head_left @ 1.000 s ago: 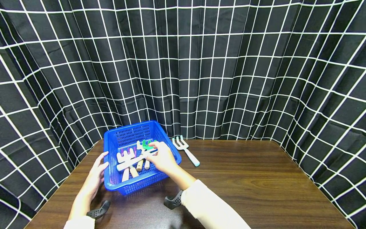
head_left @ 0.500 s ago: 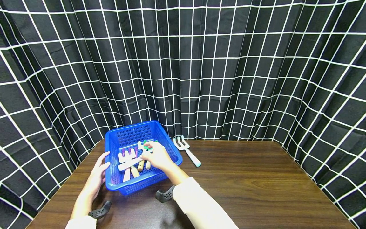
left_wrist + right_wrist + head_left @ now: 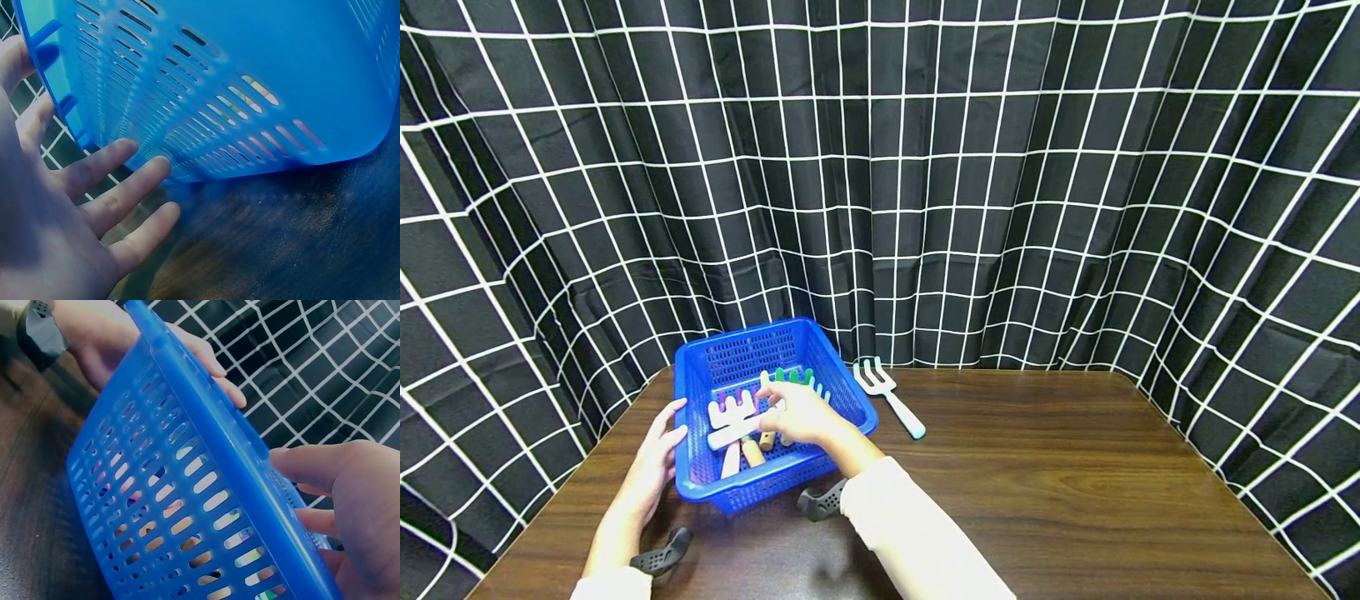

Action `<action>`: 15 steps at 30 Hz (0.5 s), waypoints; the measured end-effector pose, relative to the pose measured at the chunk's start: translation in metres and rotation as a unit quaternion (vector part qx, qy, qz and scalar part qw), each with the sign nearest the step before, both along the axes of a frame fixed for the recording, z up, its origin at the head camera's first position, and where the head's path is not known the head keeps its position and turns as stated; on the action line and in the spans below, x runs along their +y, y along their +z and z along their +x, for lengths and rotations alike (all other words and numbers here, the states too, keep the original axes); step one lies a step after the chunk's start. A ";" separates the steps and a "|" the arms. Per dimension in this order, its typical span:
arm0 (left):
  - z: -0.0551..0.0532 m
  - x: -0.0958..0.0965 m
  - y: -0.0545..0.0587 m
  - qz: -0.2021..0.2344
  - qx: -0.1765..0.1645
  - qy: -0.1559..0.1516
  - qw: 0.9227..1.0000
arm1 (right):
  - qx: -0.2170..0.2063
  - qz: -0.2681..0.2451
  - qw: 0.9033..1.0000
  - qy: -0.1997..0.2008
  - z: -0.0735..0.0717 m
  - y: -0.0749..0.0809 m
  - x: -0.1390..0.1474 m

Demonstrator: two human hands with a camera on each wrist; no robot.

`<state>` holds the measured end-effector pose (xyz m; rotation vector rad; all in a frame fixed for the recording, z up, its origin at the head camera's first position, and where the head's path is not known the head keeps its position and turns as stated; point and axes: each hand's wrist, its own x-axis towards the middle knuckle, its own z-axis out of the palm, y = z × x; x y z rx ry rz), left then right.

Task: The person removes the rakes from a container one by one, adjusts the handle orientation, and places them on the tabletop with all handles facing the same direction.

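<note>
A white fork (image 3: pixel 727 435) is laid slantwise inside the blue basket (image 3: pixel 760 490), its handle pointed leftward and slightly nearer, pale tines shown beyond the right hand (image 3: pixel 799 412). Its middle is hidden by that hand (whether it is pinched cannot be told). The basket's left rim is touched by the left hand (image 3: pixel 651 464), its fingers loosely straightened

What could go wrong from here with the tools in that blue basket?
The white handle appears to cross over a wooden handle, so lifting or sliding either could shift the other. The right hand hides part of the tools beneath it, so its grip may be easy to misjudge. Several fingers of the left hand are straight, not wrapped round the blue basket, so it might slip if bumped.
</note>
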<state>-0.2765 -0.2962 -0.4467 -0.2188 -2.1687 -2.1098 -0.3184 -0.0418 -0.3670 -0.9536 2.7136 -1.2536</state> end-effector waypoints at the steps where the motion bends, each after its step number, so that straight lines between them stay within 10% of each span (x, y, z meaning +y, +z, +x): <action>1: 0.000 0.000 0.001 -0.002 -0.001 0.001 1.000 | 0.001 0.001 1.000 0.004 0.000 0.000 0.000; 15: 0.002 0.002 0.000 0.008 0.010 -0.001 1.000 | 0.034 0.085 0.996 0.003 -0.006 -0.003 -0.015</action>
